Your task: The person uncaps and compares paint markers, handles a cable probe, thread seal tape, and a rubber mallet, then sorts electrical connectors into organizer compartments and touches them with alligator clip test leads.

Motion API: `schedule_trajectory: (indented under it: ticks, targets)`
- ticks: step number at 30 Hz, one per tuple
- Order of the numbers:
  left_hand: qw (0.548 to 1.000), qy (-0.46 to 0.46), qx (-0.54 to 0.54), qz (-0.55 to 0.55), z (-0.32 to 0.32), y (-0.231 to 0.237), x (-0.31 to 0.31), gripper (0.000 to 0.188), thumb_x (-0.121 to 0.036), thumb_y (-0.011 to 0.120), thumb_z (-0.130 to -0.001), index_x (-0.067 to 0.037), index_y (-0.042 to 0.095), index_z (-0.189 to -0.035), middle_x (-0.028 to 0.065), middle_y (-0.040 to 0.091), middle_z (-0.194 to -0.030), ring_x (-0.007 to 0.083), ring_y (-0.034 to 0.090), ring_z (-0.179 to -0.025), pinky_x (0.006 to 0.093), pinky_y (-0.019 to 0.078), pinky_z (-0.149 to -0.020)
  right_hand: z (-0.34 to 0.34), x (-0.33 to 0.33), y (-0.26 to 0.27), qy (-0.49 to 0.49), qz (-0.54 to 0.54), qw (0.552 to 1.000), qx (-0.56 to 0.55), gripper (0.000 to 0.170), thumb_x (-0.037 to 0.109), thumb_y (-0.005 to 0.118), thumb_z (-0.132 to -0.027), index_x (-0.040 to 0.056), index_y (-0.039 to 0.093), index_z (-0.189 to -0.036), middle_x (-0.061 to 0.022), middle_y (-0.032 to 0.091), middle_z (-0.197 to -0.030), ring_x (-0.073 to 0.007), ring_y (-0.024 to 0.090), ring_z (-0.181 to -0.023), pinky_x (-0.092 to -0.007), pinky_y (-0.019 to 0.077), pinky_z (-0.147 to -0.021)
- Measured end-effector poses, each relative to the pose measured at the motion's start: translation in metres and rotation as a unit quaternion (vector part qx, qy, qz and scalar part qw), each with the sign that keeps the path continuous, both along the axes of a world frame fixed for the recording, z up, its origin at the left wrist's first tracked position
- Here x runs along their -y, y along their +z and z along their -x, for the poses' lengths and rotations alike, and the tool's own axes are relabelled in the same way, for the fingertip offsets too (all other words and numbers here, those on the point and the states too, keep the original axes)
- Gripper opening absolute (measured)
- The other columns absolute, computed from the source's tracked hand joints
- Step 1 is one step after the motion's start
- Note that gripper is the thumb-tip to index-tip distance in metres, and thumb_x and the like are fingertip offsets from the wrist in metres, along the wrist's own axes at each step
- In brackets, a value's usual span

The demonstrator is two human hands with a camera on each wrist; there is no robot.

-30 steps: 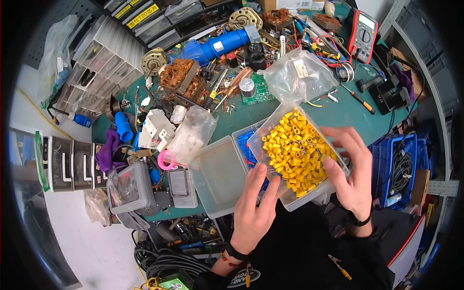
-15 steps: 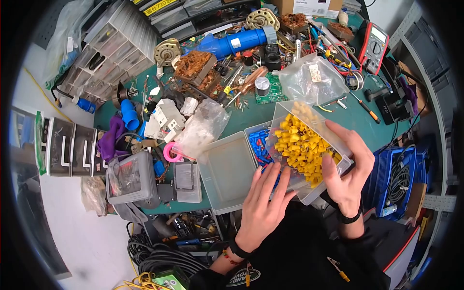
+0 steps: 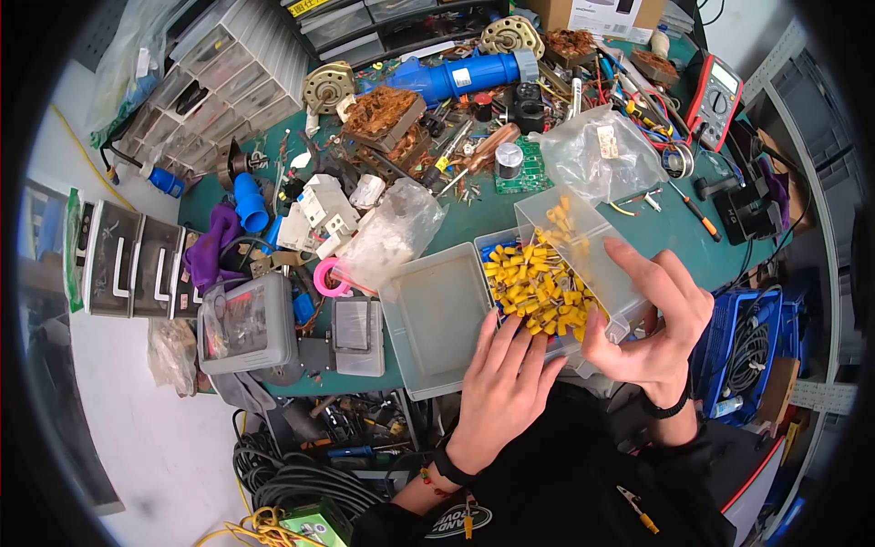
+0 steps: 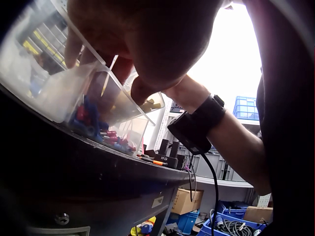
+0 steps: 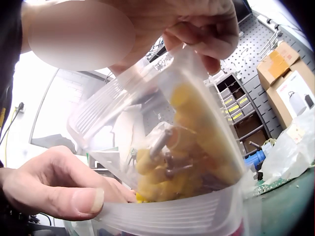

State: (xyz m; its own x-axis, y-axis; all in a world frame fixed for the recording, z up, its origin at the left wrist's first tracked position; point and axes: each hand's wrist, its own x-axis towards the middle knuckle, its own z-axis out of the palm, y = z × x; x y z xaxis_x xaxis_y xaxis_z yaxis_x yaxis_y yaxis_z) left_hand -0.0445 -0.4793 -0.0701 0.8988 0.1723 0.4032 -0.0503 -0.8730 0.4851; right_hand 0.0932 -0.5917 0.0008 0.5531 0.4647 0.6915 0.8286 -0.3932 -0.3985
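Observation:
My right hand [image 3: 661, 328] grips a translucent plastic box [image 3: 615, 278] and holds it tilted over a second translucent box. Yellow crimp ferrules [image 3: 538, 287] lie heaped in the lower box, and a few remain in the tilted one. Blue ferrules [image 4: 91, 118] and red ferrules [image 4: 113, 140] show through the lower box's wall in the left wrist view. At that box's near edge is my left hand [image 3: 501, 401], its fingers extended over the rim to the yellow heap. A shallow translucent half [image 3: 433, 314] lies on the lower box's left side.
A plastic bag [image 3: 602, 150], a green circuit board [image 3: 521, 173] and a screwdriver [image 3: 697, 214] lie beyond the boxes. Farther right stands a multimeter [image 3: 713, 100]. To the left are a pink tape ring [image 3: 330, 277], a lidded grey case [image 3: 246, 328] and another plastic bag [image 3: 392, 232].
My right hand has tipped its box further left, and yellow ferrules have poured from it onto the blue ones below. My left hand has moved to the lower box's near edge.

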Motion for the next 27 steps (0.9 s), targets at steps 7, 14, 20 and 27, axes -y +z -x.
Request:
schedule_trajectory:
  ticks: [7,14,20,27]
  targets:
    - [1.0,0.003,-0.006,-0.008,-0.001,0.003,-0.001,0.031,-0.021,0.07,-0.083,0.006,0.065,-0.097,0.0148,0.06,-0.095,0.0298,0.055,-0.107,0.0506,0.0389,-0.107,0.001,-0.004,0.009,0.015,0.027,0.999,0.019,0.053,0.022,0.07,-0.047,0.004,0.071,-0.097,-0.0007,0.036,-0.057,-0.0125,0.031,-0.041,-0.0264,0.0262,-0.04]
    - [1.0,0.004,0.001,-0.016,-0.001,-0.002,0.0,0.03,-0.022,0.068,-0.083,0.005,0.064,-0.097,0.0142,0.06,-0.093,0.0289,0.055,-0.105,0.0508,0.0366,-0.109,0.003,-0.007,0.016,0.034,0.039,0.998,0.043,0.052,0.024,0.071,-0.046,0.0028,0.072,-0.094,-0.0007,0.035,-0.056,-0.0132,0.032,-0.041,-0.0269,0.0272,-0.041]
    - [1.0,0.004,-0.004,-0.03,0.0,-0.003,0.001,0.03,-0.024,0.067,-0.084,0.004,0.064,-0.096,0.0142,0.06,-0.093,0.0281,0.055,-0.104,0.0514,0.0357,-0.109,0.007,-0.006,0.018,0.052,0.034,0.996,0.07,0.054,0.025,0.072,-0.045,0.0017,0.073,-0.094,-0.0014,0.038,-0.056,-0.0142,0.038,-0.042,-0.0269,0.0298,-0.042]
    - [1.0,0.005,0.006,-0.024,0.001,-0.002,0.0,0.027,-0.02,0.068,-0.082,0.003,0.064,-0.095,0.0134,0.06,-0.091,0.0281,0.056,-0.102,0.0523,0.0359,-0.109,0.011,-0.001,0.028,0.052,0.06,0.993,0.084,0.053,0.025,0.071,-0.046,0.0012,0.073,-0.093,-0.0025,0.046,-0.056,-0.0148,0.041,-0.044,-0.0258,0.0323,-0.043]
